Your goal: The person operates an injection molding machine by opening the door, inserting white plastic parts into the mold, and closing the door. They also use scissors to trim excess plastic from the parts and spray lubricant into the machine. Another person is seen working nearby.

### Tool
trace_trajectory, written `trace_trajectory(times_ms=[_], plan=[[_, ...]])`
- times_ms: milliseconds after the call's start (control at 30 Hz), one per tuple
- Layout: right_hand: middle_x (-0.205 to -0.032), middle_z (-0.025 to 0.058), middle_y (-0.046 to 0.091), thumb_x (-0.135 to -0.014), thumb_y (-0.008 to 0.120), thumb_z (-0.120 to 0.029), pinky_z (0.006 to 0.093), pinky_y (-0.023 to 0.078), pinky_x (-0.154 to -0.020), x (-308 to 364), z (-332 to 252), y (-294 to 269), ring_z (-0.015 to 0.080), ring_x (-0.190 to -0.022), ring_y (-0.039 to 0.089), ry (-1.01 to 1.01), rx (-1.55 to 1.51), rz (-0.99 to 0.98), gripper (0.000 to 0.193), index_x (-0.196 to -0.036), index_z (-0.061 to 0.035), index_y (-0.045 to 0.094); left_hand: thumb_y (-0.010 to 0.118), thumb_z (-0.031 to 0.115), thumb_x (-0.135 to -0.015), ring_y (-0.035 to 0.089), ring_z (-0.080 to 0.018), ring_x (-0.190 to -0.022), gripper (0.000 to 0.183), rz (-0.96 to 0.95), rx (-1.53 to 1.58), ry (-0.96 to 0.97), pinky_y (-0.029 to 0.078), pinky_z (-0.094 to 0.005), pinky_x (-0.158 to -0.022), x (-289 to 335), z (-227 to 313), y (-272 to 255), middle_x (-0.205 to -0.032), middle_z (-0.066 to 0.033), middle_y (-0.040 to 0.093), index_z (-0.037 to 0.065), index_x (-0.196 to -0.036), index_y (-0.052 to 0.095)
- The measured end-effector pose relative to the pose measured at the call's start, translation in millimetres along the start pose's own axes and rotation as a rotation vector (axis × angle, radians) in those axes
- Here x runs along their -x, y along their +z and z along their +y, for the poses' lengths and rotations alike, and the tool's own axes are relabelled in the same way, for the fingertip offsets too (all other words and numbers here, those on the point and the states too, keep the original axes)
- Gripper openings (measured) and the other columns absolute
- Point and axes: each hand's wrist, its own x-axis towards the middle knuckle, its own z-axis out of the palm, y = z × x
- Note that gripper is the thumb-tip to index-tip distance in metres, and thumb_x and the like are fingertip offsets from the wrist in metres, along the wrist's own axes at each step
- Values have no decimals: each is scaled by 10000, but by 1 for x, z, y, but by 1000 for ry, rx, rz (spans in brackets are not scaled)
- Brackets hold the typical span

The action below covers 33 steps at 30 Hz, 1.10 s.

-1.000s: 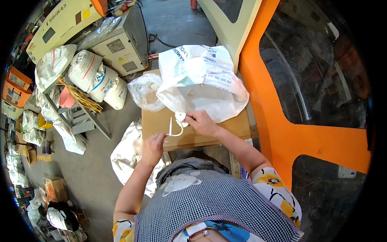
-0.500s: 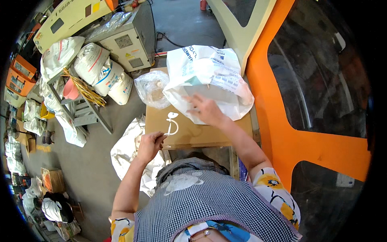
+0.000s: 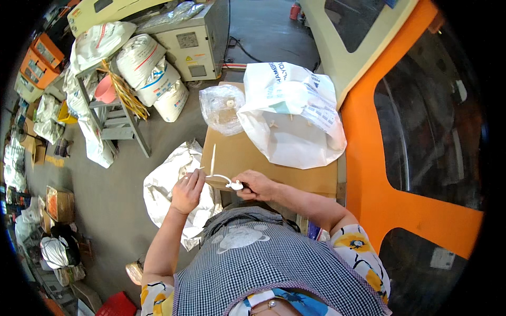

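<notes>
A white plastic part (image 3: 220,177), thin and curved with a small knob at one end, stretches between my two hands over the near edge of a cardboard box (image 3: 237,152). My left hand (image 3: 188,190) pinches its left end. At the knobbed end, my right hand (image 3: 256,185) is closed with thumb and fingers; a dark spot between them is too small to make out. A slim white spike (image 3: 213,159) points away from me by the left fingers. Beyond, a white printed sack (image 3: 287,142) lies with its mouth facing me, several small pale pieces inside.
Beside the sack sits a clear plastic bag (image 3: 219,110). A crumpled white sack (image 3: 171,184) hangs or lies left of the box. An orange machine frame (image 3: 363,174) rises close on the right. Filled sacks (image 3: 139,66) and a grey step stand (image 3: 121,126) are farther left.
My right hand has come back from the sack's mouth to the white part in my left hand. The part has dropped nearer to me, and the view has shifted somewhat left.
</notes>
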Motion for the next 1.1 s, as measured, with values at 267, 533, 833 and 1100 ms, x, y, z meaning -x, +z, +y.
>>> trace_trajectory(times_ms=[267, 533, 833, 1100], plan=[[-728, 65, 542, -910, 466, -151, 207, 445, -524, -58, -3, -11, 133, -593, 519, -140, -624, 431, 156, -861, -17, 531, 567, 77, -811, 614, -337, -646, 118, -19, 62, -986, 467, -407, -593, 182, -59, 18, -702, -192, 617, -18, -772, 623], [-1056, 173, 526, -922, 438, -137, 398, 532, -833, -214, -46, -144, 293, -974, 538, -724, -942, 747, 293, -1114, 84, 442, 644, 133, -773, 632, -315, -626, 174, -334, 302, -1372, 498, -385, -627, 281, -31, 66, -697, -189, 637, -31, -828, 662], [-1055, 140, 535, -942, 401, -172, 381, 512, -809, -236, -73, -140, 269, -992, 538, -637, -743, 1007, 313, -1156, 52, 451, 670, 167, -772, 644, -174, -524, 216, -565, 612, -1744, 529, -293, -549, 345, -26, 105, -672, -131, 664, -46, -734, 670], [-945, 118, 564, -940, 432, -169, 347, 501, -758, -215, -85, -107, 225, -918, 573, -607, -593, 971, 286, -1132, 37, 483, 700, 308, -739, 647, -307, -810, 459, -302, 348, -1767, 503, -356, -766, 331, -88, 125, -812, -209, 657, -31, -1038, 616]])
